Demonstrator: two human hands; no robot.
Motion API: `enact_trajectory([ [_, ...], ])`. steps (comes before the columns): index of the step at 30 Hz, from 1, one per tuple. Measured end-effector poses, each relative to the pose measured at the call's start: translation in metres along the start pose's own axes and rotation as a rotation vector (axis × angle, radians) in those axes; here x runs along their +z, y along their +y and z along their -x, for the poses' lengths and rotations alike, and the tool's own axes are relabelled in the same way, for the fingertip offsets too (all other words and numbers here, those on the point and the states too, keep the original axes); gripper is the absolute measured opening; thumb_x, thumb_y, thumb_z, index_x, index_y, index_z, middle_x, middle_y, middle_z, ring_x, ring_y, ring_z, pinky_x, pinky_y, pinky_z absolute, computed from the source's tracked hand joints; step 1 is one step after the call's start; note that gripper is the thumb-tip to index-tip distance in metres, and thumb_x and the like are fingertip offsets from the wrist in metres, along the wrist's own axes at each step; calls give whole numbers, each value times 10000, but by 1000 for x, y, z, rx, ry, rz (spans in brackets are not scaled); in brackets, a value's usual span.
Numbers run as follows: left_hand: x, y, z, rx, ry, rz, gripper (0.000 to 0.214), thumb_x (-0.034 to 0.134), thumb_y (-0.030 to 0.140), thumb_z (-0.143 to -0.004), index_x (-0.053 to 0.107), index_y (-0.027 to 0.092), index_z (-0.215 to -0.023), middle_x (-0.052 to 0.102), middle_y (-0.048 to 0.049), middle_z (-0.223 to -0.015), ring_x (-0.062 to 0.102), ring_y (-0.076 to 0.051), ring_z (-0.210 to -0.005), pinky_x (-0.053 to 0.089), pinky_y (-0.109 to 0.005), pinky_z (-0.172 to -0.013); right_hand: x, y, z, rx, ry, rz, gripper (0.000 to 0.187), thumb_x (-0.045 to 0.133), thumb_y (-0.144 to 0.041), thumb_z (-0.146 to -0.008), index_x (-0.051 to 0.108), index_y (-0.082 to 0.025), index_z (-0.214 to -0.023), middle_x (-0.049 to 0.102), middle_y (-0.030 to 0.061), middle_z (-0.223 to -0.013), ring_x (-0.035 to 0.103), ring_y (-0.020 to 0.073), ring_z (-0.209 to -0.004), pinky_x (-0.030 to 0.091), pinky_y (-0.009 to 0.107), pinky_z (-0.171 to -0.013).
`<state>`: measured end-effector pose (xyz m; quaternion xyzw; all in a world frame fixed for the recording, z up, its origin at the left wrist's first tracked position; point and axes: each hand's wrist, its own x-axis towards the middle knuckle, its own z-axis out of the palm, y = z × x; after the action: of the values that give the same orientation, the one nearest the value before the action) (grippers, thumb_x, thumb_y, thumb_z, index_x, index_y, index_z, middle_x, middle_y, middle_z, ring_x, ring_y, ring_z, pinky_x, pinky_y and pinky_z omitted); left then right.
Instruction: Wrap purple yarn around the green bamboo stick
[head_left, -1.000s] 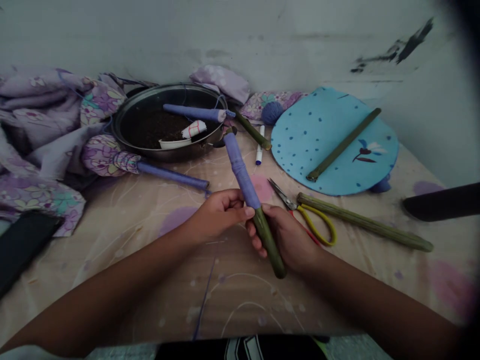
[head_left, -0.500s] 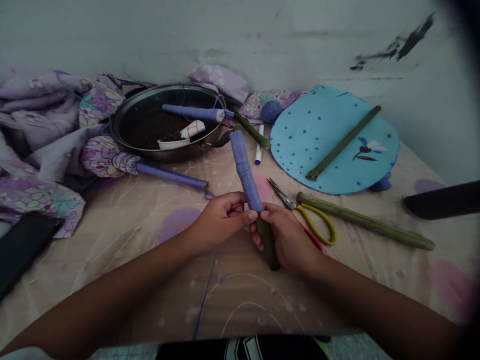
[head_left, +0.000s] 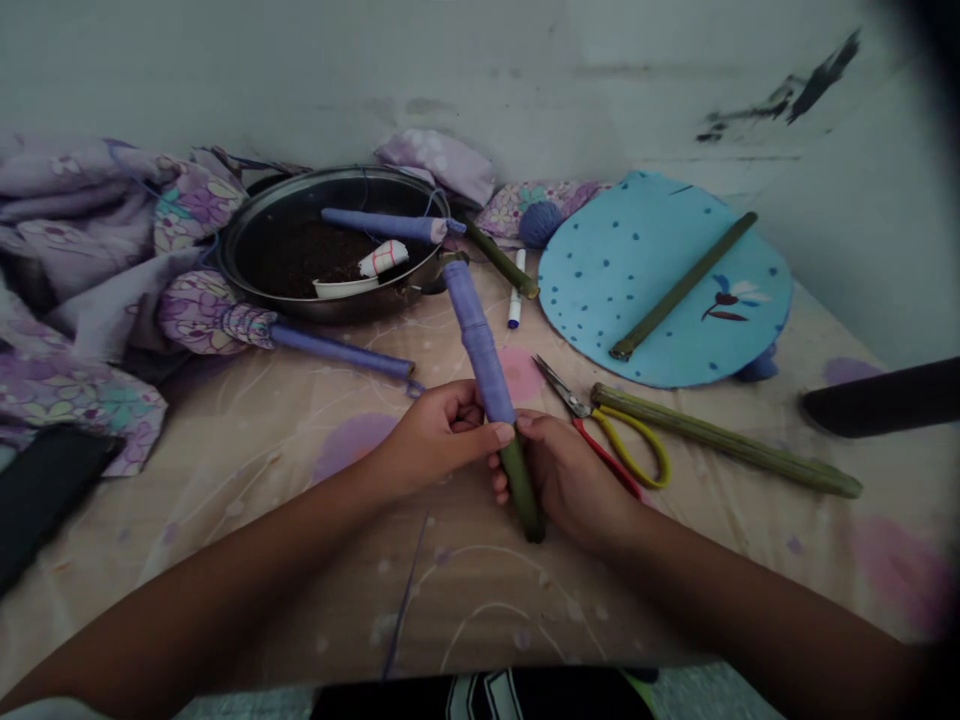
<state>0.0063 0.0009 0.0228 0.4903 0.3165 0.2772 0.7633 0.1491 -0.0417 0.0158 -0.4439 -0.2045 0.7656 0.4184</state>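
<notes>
My hands hold a green bamboo stick (head_left: 486,365) upright over the table, its upper part wrapped in purple material and its lower end bare green. My left hand (head_left: 439,435) is curled against the lower edge of the wrapping, with the thumb tip pressed on it. My right hand (head_left: 570,480) grips the bare green section just below. A thin purple thread (head_left: 409,590) lies on the tablecloth beneath my hands; I cannot tell whether it joins the stick.
Behind stand a steel pan (head_left: 330,300) holding dark soil and a purple-wrapped stick, and a blue dotted foam disc (head_left: 664,280) under bamboo. Red-and-yellow scissors (head_left: 592,425), a bamboo stick (head_left: 724,440), a marker (head_left: 514,290), floral cloth (head_left: 90,250) and a black phone (head_left: 45,500) lie around.
The stick has turned more upright, its green lower end swinging left. My hands have drawn closer together around the edge of the wrapping.
</notes>
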Motion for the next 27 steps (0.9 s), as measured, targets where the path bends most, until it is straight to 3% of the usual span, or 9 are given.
enact_trajectory([
  [4,-1,-1,-2,-3,65,-65,277,739,247,-669,544,117,-816,613,20,-616,594,-84,-520,469,-178,-495,1,-1,1,14,-4,-18,188,571,-313,-645,540,-175,-768,566,-3,-588,515,121,-470,398,218,-391],
  [11,0,-4,2,0,-75,5,221,646,287,-771,596,116,-902,660,-24,-692,638,-117,-613,499,-229,-596,1,-5,6,110,-105,-116,205,507,-376,-649,507,-175,-687,484,-31,-513,379,68,-353,251,178,-312],
  [15,2,-4,3,11,4,2,217,655,273,-754,597,112,-889,644,-18,-673,623,-116,-590,490,-228,-564,-2,-4,4,161,-140,-150,230,515,-391,-650,524,-165,-693,494,-27,-525,403,69,-365,295,185,-332],
  [20,2,-5,0,3,19,22,176,629,284,-774,555,130,-819,572,26,-591,609,-129,-519,502,-266,-522,-2,2,0,-73,-39,-39,211,612,-333,-663,566,-158,-771,584,5,-625,535,108,-488,420,212,-427],
  [23,1,-3,0,2,33,-57,200,620,313,-780,562,127,-823,584,11,-606,609,-132,-540,487,-257,-524,-2,4,-2,-88,-49,-24,187,621,-321,-665,560,-163,-743,563,-17,-576,495,91,-414,383,199,-382],
  [27,2,-1,3,27,44,-139,218,628,314,-768,583,125,-869,620,-12,-666,602,-122,-613,449,-231,-563,-8,2,-2,41,-214,-163,201,553,-359,-672,546,-158,-680,478,-50,-493,375,50,-322,297,175,-330],
])
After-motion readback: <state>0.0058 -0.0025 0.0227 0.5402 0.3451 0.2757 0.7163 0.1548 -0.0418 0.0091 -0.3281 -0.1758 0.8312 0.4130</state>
